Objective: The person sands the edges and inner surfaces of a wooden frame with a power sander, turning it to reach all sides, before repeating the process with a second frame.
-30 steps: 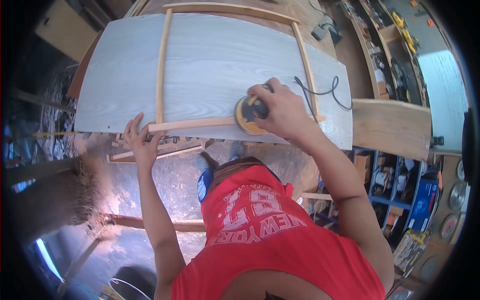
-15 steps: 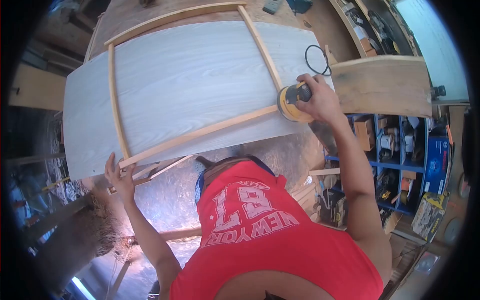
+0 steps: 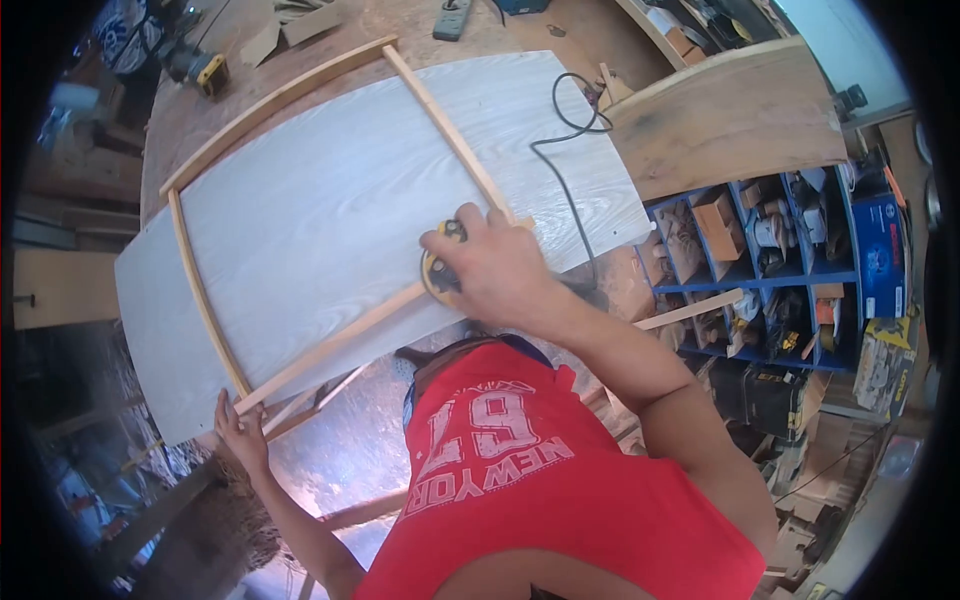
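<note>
My right hand [image 3: 495, 265] is wrapped over a yellow and black orbital sander [image 3: 437, 268]. The sander sits on the near rail of a thin wooden frame [image 3: 335, 345], a little left of the near right corner, and my hand hides part of it. At the near left corner of that frame, my left hand [image 3: 240, 432] grips the wood between thumb and fingers. Beneath the frame lies a pale grey wood-grain board [image 3: 320, 220]. A black cord [image 3: 562, 165] curls over the right part of the board.
A wide wooden plank [image 3: 725, 120] lies to the right, above blue shelves [image 3: 750, 270] full of parts and boxes. On the worktable [image 3: 370, 25] behind are a power tool [image 3: 205, 72] and a cardboard piece [image 3: 290, 30]. A wooden strip [image 3: 690, 308] sticks out near my right arm.
My right hand has moved the sander left along the near rail from the right corner, and the cord has stretched out. My left hand stays at its corner. The view has shifted and turned.
</note>
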A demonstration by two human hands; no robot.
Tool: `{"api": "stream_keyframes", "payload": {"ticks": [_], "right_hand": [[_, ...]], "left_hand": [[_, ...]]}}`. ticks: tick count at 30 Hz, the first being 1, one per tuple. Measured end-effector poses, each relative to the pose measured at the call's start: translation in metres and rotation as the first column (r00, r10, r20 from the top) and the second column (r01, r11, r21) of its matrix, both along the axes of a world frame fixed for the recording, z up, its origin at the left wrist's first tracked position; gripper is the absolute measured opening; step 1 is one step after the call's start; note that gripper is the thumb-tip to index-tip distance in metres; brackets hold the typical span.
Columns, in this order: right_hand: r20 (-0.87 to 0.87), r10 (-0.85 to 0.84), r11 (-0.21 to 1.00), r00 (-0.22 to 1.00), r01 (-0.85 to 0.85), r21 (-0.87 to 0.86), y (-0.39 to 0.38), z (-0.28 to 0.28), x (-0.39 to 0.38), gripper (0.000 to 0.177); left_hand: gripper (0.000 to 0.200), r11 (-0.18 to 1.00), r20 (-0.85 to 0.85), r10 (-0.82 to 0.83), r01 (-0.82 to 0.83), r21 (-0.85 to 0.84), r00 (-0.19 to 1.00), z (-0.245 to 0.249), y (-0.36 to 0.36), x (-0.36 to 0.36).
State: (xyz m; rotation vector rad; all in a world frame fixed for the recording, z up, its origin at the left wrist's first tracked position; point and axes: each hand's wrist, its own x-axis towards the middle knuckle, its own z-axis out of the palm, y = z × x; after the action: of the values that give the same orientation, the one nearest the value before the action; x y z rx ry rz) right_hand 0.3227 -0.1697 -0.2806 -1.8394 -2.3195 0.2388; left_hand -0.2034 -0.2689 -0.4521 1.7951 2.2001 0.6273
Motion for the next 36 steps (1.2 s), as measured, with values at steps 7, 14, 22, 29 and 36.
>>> {"api": "stream_keyframes", "payload": {"ticks": [7,14,22,29,36], "right_hand": [[0.033,-0.183,0.983,0.983,0.184,-0.028,0.010,0.002,0.046,0.061],[0.078,-0.327,0.944,0.942,0.329,-0.020,0.008,0.012,0.129,0.066],[0.010,-0.415,0.910,0.910,0.415,0.008,-0.050,0.030,0.150,0.066],[-0.137,-0.505,0.860,0.852,0.510,0.003,-0.094,0.023,0.154,0.066],[-0.196,-0.495,0.858,0.846,0.512,0.042,-0.112,0.003,0.158,0.066]], "left_hand": [[0.048,0.985,0.047,-0.070,0.076,-0.154,0.996,0.024,0.010,-0.032],[0.069,0.995,0.034,0.057,-0.054,-0.082,0.998,0.041,0.074,-0.013],[0.070,0.925,-0.294,0.243,-0.312,-0.219,0.925,-0.003,0.238,0.030],[0.041,0.968,0.162,0.214,-0.232,0.099,0.963,-0.019,0.207,0.022],[0.032,0.868,0.600,0.190,-0.419,0.266,0.777,0.069,0.157,0.115]]}}
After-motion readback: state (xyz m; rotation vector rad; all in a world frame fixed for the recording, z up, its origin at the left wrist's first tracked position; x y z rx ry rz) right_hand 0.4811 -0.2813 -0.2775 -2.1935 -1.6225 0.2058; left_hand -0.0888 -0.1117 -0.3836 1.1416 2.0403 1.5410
